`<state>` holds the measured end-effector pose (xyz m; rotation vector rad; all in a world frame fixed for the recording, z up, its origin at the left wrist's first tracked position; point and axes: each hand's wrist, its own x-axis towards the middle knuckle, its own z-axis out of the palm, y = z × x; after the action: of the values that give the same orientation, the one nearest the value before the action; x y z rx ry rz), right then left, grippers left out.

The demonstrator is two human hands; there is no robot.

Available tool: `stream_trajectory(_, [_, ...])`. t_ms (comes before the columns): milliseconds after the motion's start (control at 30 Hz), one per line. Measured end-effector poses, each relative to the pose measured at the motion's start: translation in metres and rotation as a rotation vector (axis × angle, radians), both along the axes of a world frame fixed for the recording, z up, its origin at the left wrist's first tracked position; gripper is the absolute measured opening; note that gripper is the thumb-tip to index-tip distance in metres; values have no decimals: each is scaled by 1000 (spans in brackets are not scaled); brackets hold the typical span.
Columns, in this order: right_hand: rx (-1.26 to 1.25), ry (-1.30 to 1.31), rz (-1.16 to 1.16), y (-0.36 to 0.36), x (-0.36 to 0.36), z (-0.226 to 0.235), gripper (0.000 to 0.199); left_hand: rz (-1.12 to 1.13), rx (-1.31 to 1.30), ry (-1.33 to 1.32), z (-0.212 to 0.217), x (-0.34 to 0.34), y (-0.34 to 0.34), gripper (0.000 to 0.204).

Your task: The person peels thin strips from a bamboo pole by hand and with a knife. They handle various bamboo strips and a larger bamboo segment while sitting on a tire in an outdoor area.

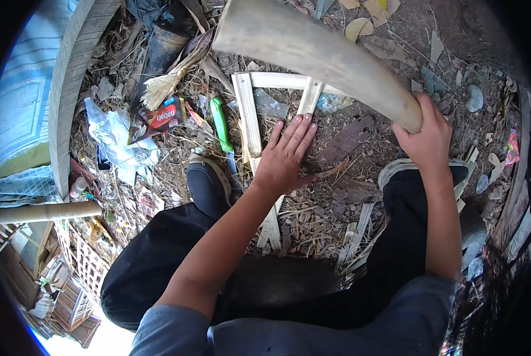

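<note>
My right hand (426, 133) is closed around the narrow end of a thick, pale, curved wooden club (313, 53). Its wide end is raised toward the upper left, over part of a frame of pale wooden slats (249, 115) on the ground. Two of the slats run toward me from a crosswise one, and small dark nail-like marks show near the joints. Flat and palm down, my left hand (286, 151) presses on the frame, its outstretched fingertips at the right-hand slat (310, 95). Left of the frame lies a knife (219, 123) with a green handle.
Dry leaves and litter cover the ground. A white plastic bag (120, 139) and a red snack wrapper (163, 117) lie to the left, near a fibrous stalk (173, 77). My shoes (208, 184) flank the frame. A woven basket (84, 255) stands at lower left.
</note>
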<state>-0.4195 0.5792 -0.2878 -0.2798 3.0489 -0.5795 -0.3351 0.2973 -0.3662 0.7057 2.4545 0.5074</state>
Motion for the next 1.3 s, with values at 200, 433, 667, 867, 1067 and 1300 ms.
stream_trajectory(200, [100, -39, -196, 20, 10, 97, 43, -67, -156, 75, 11, 1, 4, 120])
stream_trajectory(433, [283, -402, -342, 57, 102, 186, 44, -136, -320, 116, 75, 3, 14, 110])
stream_trajectory(667, [-585, -534, -620, 7, 161, 137, 44, 121, -144, 84, 197, 88, -99, 89])
stream_trajectory(867, [-685, -413, -782, -56, 178, -17, 30, 419, -382, 127, 310, 202, -214, 81])
stream_trajectory(1067, [-142, -375, -925, -99, 237, -84, 60, 778, -65, -81, 338, 284, -213, 31])
stream_trajectory(1300, [78, -357, -503, -186, 263, -3, 52, 732, 95, -450, 114, 248, -146, 25])
